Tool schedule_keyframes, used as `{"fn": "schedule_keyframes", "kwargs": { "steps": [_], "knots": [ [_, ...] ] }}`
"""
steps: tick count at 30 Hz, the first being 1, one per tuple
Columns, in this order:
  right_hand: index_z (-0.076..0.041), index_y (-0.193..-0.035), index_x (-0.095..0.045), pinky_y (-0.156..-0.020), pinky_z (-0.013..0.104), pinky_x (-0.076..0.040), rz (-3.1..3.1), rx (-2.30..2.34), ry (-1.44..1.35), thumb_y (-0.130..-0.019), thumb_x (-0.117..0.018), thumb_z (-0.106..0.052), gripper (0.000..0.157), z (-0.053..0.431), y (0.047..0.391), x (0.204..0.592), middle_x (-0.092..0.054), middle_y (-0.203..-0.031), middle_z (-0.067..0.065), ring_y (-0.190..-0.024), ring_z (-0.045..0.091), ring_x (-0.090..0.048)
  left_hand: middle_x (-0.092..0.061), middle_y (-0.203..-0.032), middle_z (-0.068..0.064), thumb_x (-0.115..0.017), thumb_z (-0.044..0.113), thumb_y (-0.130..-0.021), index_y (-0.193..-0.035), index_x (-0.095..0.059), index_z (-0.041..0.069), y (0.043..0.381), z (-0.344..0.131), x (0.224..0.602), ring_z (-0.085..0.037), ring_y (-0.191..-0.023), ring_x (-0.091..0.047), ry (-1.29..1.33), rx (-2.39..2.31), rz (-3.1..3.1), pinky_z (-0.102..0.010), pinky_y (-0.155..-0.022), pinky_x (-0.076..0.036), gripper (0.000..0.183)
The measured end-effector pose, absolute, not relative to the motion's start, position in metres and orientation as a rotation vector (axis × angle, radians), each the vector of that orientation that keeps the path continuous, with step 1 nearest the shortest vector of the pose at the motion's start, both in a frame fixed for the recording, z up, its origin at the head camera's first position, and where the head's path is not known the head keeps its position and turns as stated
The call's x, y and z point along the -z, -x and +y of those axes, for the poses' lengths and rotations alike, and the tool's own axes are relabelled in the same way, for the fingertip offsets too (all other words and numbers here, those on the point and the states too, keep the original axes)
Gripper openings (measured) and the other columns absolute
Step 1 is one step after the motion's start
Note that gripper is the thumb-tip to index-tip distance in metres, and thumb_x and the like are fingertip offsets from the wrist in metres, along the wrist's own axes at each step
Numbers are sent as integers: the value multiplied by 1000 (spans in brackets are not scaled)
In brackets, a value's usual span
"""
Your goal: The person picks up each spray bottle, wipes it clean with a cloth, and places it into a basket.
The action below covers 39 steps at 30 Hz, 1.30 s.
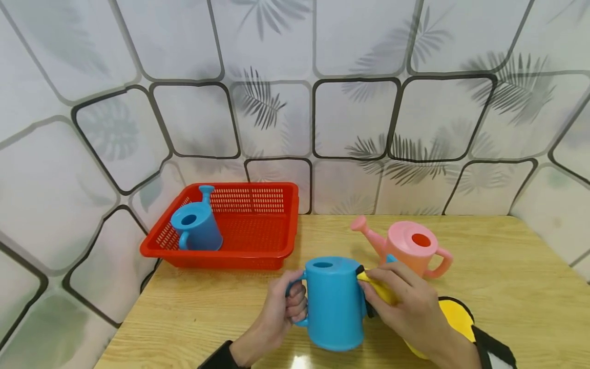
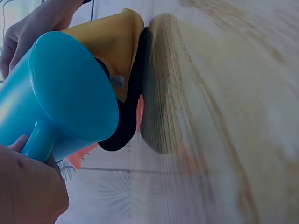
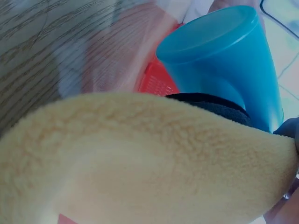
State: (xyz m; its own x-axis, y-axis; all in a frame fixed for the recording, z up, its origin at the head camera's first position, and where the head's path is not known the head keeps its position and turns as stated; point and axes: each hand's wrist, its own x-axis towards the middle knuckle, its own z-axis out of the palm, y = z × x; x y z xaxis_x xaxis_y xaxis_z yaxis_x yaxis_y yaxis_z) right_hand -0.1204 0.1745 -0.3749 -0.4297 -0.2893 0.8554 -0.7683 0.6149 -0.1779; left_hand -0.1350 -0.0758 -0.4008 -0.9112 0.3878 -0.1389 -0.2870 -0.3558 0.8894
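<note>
- On the yellow cloth (image 1: 454,315), the left wrist view shows you a small pale tag (image 2: 117,81); its print is too small to read.
- Both wrist views show you the smooth base (image 2: 74,86) of the blue watering can, held up over the bench (image 1: 507,287); the head view shows its top hole instead.
- The right wrist view brings out the cloth's fuzzy pile; its black edging shows in all three views.
- Far left, your red basket (image 1: 230,259) contains a second blue can (image 1: 198,228) at its left end, sprinkler head upward.
- A pink can (image 1: 412,246) stands on the bench, far right, beyond your right hand.
- Your left hand (image 1: 278,310) is clamped round the handle of the blue watering can (image 1: 335,305), near the middle.
- Your right hand (image 1: 410,307) pinches the cloth at that can's right side, partly hiding its spout.
</note>
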Motion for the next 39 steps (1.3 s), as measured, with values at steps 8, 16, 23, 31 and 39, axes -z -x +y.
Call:
{"fn": "schedule_keyframes", "kwargs": {
  "steps": [8, 16, 23, 31, 39],
  "knots": [
    [-8, -101, -70, -85, 7, -51, -2121, -810, -723, -101, -57, -47, 41, 177, 116, 373, -69, -92, 0, -80, 9, -63, -28, -50, 12, -51, 33, -100, -59, -31, 20, 136, -74, 401, -2, -43, -29, -141, -2284, 1466, -18, -48, -29, 48],
    [-8, -101, -69, -85, 7, -51, -2127, -794, -721, -101, -55, -47, 42, 176, 117, 375, -70, -93, 0, -81, 9, -65, -28, -50, 13, -51, 34, -101, -58, -30, 20, 135, -74, 403, -2, -42, -27, -141, -2293, 1451, -17, -47, -28, 49],
    [-9, -102, -69, -85, 7, -51, -2121, -796, -741, -101, -55, -48, 42, 175, 117, 376, -69, -95, -2, -81, 8, -64, -28, -50, 13, -51, 35, -100, -58, -31, 21, 135, -76, 402, -2, -42, -28, -134, -2294, 1452, -17, -48, -29, 49],
    [-10, -103, -70, -86, 6, -50, -2112, -811, -801, -102, -57, -45, 37, 175, 116, 379, -69, -96, -3, -84, 8, -62, -29, -51, 13, -49, 35, -101, -59, -31, 21, 135, -77, 401, -2, -43, -29, -134, -2294, 1461, -17, -48, -29, 48],
    [-9, -102, -70, -94, 8, -48, -2037, -807, -927, -102, -60, -38, 31, 172, 115, 384, -68, -97, -2, -89, 9, -62, -29, -51, 13, -47, 36, -103, -61, -32, 21, 137, -79, 398, -3, -44, -30, -117, -2303, 1461, -18, -50, -29, 47]
  ]
}}
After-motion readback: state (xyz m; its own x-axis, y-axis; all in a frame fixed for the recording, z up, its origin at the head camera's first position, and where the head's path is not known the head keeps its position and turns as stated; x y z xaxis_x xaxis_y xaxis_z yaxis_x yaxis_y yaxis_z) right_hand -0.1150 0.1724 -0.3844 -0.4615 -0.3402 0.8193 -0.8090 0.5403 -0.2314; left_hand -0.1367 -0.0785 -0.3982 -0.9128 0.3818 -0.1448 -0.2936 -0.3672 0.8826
